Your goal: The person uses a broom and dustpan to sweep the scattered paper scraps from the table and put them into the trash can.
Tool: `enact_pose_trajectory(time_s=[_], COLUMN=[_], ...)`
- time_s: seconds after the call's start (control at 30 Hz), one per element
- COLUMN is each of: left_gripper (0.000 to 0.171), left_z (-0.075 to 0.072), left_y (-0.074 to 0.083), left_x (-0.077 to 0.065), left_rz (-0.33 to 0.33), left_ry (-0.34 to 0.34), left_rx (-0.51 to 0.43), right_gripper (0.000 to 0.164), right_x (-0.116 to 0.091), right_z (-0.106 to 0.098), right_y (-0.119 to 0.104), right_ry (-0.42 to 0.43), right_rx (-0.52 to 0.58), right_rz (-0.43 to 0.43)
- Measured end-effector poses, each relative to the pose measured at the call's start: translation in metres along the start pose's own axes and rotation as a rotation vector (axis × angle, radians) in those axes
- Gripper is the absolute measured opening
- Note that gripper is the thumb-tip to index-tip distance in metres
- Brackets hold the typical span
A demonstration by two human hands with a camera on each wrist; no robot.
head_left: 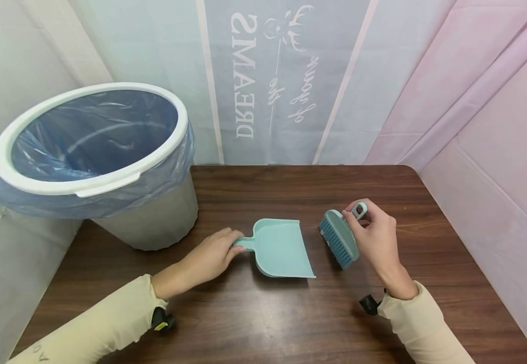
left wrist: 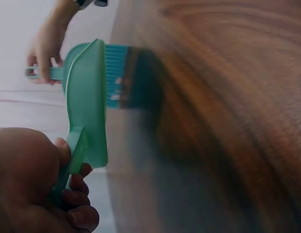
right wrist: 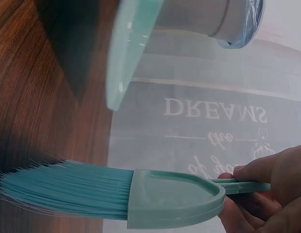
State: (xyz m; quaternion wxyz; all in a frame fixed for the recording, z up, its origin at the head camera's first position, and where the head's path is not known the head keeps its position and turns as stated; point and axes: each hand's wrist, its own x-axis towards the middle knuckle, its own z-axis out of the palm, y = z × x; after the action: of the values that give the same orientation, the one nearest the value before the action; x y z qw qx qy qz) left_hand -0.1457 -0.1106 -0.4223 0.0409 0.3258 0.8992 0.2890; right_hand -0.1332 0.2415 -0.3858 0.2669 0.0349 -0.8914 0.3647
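My left hand (head_left: 215,255) grips the short handle of a light teal dustpan (head_left: 281,247), whose wide lip faces right. Beneath the pan a shadow falls, and the left wrist view shows it raised off the wood. To its right, my right hand (head_left: 375,235) pinches the looped handle of a matching hand brush (head_left: 343,232). The dense bristles (right wrist: 68,187) point down toward the tabletop; whether their tips touch it I cannot tell. Small pale bits show by the bristles in the left wrist view. A narrow gap separates brush and dustpan.
A grey trash bin (head_left: 154,222) with a white rim and a blue plastic liner (head_left: 108,141) stands at the left back of the dark wooden table (head_left: 263,323). Printed cloth (head_left: 272,76) hangs along the back, with pale sheets on both sides.
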Motion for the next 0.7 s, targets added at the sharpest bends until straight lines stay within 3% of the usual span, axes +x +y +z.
enact_pose_trajectory(time_s=[0.33,0.7], left_gripper=[0.022,0.023], left_z=[0.031,0.043], left_y=[-0.011,-0.011], left_x=[0.005,0.013], left_rz=[-0.022,-0.012], left_ry=[-0.003,0.005], left_rx=[-0.026,-0.013], right_gripper=[0.009,0.01], right_x=[0.0,-0.004], right_z=[0.0,-0.004], right_y=[0.002,0.0], right_ry=[-0.003,-0.007], right_rx=[-0.015,-0.01], right_rz=[0.005,-0.007])
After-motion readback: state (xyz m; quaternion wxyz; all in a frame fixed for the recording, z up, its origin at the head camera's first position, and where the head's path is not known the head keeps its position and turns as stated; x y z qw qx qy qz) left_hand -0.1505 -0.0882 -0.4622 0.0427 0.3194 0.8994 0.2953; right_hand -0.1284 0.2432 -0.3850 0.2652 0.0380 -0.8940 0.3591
